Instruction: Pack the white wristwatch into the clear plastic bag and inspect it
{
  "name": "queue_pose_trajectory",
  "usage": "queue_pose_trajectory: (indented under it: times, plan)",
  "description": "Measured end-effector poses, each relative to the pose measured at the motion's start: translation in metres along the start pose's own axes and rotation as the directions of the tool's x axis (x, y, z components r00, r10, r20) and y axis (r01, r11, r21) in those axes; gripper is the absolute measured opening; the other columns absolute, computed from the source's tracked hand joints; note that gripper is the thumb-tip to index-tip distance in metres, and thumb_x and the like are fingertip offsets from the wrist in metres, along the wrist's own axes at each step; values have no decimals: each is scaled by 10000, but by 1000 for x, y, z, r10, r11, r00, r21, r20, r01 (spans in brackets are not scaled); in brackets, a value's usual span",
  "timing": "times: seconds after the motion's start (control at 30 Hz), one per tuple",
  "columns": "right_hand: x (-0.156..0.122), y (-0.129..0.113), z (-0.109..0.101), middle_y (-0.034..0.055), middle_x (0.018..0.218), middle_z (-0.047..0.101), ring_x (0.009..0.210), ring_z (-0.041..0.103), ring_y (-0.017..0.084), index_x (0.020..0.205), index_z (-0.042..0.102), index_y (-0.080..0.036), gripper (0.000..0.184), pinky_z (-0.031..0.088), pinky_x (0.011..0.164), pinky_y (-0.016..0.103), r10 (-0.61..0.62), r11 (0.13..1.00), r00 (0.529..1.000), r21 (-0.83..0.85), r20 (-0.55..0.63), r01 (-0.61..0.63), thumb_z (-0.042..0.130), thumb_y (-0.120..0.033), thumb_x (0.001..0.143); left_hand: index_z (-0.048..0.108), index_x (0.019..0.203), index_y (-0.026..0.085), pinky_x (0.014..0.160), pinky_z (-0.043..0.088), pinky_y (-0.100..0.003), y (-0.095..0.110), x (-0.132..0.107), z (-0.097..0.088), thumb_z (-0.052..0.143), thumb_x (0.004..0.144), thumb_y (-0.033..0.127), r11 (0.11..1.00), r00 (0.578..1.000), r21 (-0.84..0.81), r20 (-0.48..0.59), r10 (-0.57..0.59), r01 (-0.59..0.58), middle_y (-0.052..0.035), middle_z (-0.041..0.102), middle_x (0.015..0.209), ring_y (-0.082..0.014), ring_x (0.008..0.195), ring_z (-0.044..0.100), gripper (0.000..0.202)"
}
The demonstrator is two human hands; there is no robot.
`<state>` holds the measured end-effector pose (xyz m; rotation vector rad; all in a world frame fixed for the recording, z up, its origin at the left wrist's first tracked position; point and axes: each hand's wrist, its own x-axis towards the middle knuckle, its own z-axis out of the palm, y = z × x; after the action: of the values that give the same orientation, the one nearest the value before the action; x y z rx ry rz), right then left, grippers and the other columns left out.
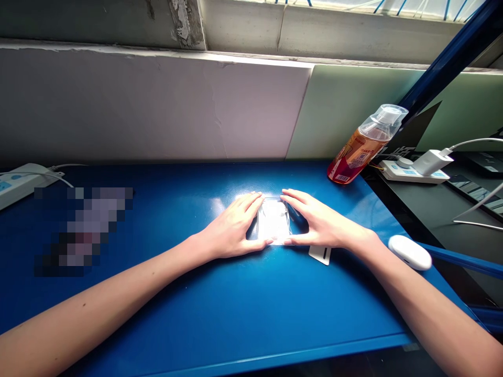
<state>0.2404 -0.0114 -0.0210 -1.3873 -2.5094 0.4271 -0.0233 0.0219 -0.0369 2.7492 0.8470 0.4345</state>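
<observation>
A small clear plastic packet with something white inside lies at the middle of the blue tabletop. Strong glare washes out its contents, though a thin white cord seems to run along its right side. My left hand grips the left part of it, fingertips at the far edge and thumb at the near edge. On the opposite side, my right hand holds it the same way. Partly under my right hand, a white card with a dark slot rests on the table.
A white rounded case sits beside my right forearm. Toward the back right stands a red-labelled bottle. Power strips lie at the left and right. A pixelated item is at the left. Behind runs a wall.
</observation>
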Motion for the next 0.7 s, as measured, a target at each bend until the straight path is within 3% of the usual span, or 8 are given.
queue_pose_trajectory:
  times: [0.23,0.6,0.7]
  plan:
    - [0,-1,-1,250,1572,357,1459,343,396,1509,387,-84,1007,360,1173,543,-4,1000,1000,-11,25,4,635,-728,775,361,1479,13,1167,345,-548,-1,1,0,558,877,618,1000,1000,4,9,14,-14,-295,400,1512,-410,1431,362,876]
    - [0,-2,0,249,1561,380,1455,348,397,1513,383,-90,1019,359,1175,534,8,1000,1000,-2,30,-8,636,-737,767,372,1478,41,1169,344,-536,0,1,-2,548,882,615,1000,1000,16,13,14,-14,-276,410,1514,-395,1427,375,846]
    - [0,-3,-1,244,1541,414,1441,368,408,1513,390,-109,991,366,1162,565,-4,1000,1000,7,18,4,634,-727,777,372,1469,-8,1178,328,-532,-1,1,-1,531,894,619,1000,1000,21,26,13,-14,-300,401,1510,-405,1429,365,865]
